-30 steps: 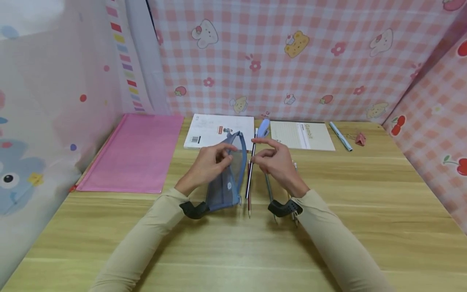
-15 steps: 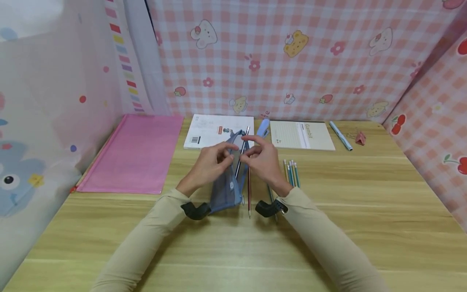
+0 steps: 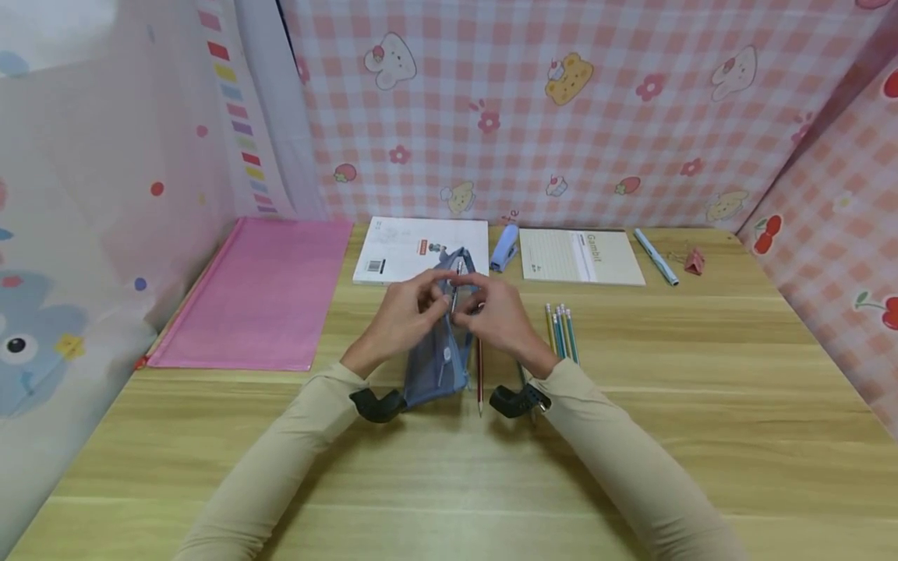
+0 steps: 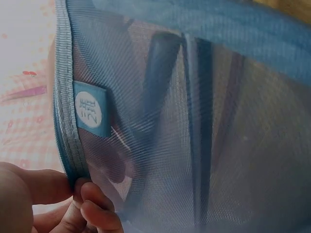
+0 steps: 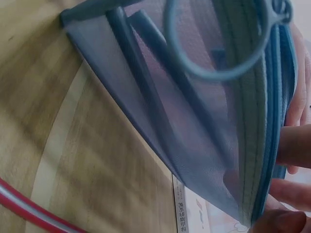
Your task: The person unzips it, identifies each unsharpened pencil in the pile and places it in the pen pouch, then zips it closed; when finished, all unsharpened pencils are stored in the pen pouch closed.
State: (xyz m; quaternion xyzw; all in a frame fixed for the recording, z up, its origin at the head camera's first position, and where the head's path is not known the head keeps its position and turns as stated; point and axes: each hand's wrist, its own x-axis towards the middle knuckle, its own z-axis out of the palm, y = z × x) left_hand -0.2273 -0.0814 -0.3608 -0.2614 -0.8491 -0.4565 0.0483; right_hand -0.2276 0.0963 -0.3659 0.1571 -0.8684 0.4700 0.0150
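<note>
The mesh pencil pouch (image 3: 438, 354), mid-desk, is held open by your left hand (image 3: 401, 315) while your right hand (image 3: 494, 315) pinches a pencil (image 3: 454, 294) in; judging by this, release next.

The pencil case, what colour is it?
Blue see-through mesh pencil case, best seen in the left wrist view.

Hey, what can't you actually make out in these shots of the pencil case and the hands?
- Head view: the pencil tip, hidden between the left hand and right hand.
- Wrist views: how many pens are inside the mesh pencil case; the mesh blurs them.
- Head view: the notebook print, too small.
</note>
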